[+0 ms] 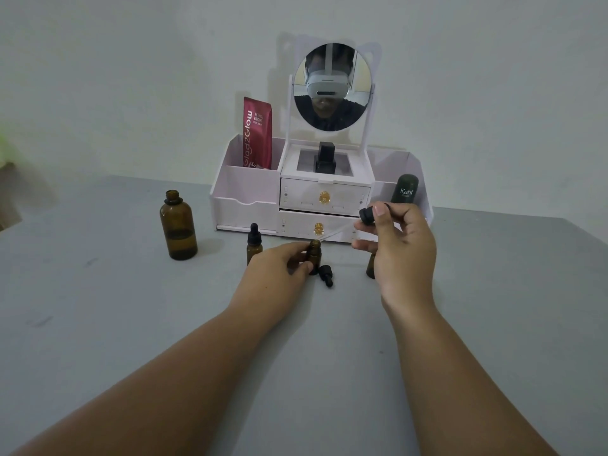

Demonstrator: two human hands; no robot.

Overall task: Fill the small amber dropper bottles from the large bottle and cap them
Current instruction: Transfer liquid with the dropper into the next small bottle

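A large amber bottle [178, 227] stands uncapped at the left, partly filled with liquid. My left hand [279, 264] grips a small open amber bottle [314, 253] standing on the grey table. My right hand [399, 241] holds a black dropper cap [367, 215] above and to the right of it, its thin glass pipette slanting down toward the bottle's mouth. A capped small amber bottle [254, 246] stands just left of my left hand. Another black dropper cap [326, 274] lies on the table by the held bottle. A third small bottle [371, 266] is mostly hidden behind my right hand.
A white cosmetic organizer [250, 205] with two drawers and a round mirror [330, 87] stands against the wall. It holds a red sachet [256, 133], a black bottle [326, 158] and a dark green Kahf container [406, 189]. The grey table [98, 307] extends toward me.
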